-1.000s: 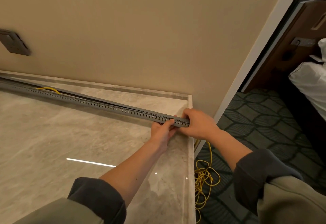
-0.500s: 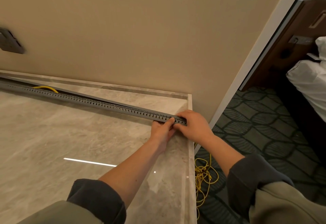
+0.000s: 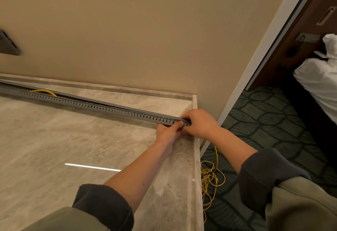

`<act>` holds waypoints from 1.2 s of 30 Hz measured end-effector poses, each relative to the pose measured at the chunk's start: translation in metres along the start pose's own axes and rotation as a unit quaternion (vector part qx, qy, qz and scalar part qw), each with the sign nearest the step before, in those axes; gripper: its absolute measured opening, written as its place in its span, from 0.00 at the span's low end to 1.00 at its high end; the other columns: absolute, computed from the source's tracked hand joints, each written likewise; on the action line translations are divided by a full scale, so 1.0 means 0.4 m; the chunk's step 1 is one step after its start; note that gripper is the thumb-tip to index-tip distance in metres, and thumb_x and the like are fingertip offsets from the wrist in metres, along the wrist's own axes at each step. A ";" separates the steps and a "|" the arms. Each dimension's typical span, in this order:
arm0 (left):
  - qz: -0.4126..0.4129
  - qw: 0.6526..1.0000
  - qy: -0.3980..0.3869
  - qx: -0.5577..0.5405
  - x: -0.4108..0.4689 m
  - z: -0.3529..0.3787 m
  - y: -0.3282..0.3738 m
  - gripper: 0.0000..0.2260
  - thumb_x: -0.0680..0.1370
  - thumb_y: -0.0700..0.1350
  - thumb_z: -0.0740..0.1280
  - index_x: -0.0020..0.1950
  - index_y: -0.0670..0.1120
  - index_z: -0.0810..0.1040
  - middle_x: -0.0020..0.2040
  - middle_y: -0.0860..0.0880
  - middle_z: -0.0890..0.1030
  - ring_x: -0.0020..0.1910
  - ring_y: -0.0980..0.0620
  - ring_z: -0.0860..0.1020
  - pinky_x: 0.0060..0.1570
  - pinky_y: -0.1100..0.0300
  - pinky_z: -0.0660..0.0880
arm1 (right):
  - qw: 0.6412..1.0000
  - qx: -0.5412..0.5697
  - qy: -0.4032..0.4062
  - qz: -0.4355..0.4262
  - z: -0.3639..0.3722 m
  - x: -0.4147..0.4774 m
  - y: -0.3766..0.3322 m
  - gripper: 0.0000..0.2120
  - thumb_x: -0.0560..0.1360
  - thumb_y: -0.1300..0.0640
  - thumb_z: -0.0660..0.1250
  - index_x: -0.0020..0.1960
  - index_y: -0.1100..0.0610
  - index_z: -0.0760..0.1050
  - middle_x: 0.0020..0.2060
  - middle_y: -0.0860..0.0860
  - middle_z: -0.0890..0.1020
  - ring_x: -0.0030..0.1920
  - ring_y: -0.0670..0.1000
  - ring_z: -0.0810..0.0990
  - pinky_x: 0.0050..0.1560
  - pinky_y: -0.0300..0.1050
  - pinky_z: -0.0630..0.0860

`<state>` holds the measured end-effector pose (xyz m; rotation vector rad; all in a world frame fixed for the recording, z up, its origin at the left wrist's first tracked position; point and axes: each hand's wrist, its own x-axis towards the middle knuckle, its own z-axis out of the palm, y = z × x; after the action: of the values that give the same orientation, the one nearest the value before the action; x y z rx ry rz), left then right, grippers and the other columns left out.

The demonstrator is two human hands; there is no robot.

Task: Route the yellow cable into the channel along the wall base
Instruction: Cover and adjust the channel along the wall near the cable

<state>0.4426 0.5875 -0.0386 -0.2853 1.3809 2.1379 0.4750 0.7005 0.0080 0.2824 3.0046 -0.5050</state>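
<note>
Both hands, left hand [image 3: 168, 133] and right hand [image 3: 198, 123], were closed on the right end of the channel [image 3: 109, 109]. Most yellow cable [image 3: 209, 178] lay loose on the carpet, so much remained.

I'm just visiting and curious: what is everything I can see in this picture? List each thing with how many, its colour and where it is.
channel: one, grey, slotted, lying slantwise across the marble surface near the wall base
yellow cable: one, a loose tangle on the carpet at right; a yellow loop shows at the channel's far left
marble surface: one, beige-grey, glossy, lower left
wall: one, beige, behind the channel
wall plate: one, grey, on the wall at far left
carpet: dark green, patterned, right
bedding: white, far right
sleeves: two, dark cuffs
left hand and right hand: both gripping the channel's near end
</note>
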 end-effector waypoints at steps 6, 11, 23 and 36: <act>0.001 1.000 0.001 -0.003 0.003 0.000 0.002 0.20 0.74 0.30 0.68 0.64 0.30 0.69 0.58 0.32 0.78 0.57 0.37 0.79 0.49 0.54 0.81 | 0.998 -0.062 -0.016 0.027 -0.006 0.005 -0.024 0.07 0.73 0.56 0.66 0.48 0.54 0.81 0.38 0.51 0.78 0.40 0.54 0.77 0.34 0.43 0.70; 0.017 1.000 -0.016 0.001 0.002 -0.011 -0.005 0.18 0.74 0.32 0.69 0.63 0.30 0.71 0.58 0.33 0.79 0.57 0.38 0.79 0.47 0.55 0.81 | 0.997 -0.079 -0.003 0.011 -0.009 -0.002 -0.021 0.07 0.73 0.55 0.65 0.49 0.54 0.81 0.40 0.52 0.80 0.43 0.54 0.78 0.35 0.43 0.70; 0.029 0.999 -0.014 0.029 0.002 -0.017 -0.012 0.17 0.75 0.35 0.70 0.61 0.30 0.72 0.56 0.33 0.80 0.53 0.42 0.81 0.46 0.58 0.82 | 0.988 -0.113 0.095 -0.035 0.047 -0.030 0.002 0.08 0.74 0.53 0.62 0.50 0.51 0.78 0.42 0.50 0.82 0.43 0.54 0.80 0.34 0.42 0.69; 0.015 0.999 0.008 -0.043 0.005 -0.027 -0.017 0.15 0.83 0.43 0.56 0.67 0.36 0.65 0.59 0.35 0.78 0.54 0.43 0.80 0.47 0.54 0.80 | 0.989 -0.107 0.087 -0.056 0.046 -0.017 0.017 0.09 0.72 0.49 0.66 0.51 0.49 0.78 0.43 0.49 0.82 0.46 0.54 0.79 0.37 0.43 0.69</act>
<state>0.4434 0.5805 -0.0496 -0.3181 1.3134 2.2274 0.4838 0.6995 -0.0108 0.1498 3.2224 -0.1706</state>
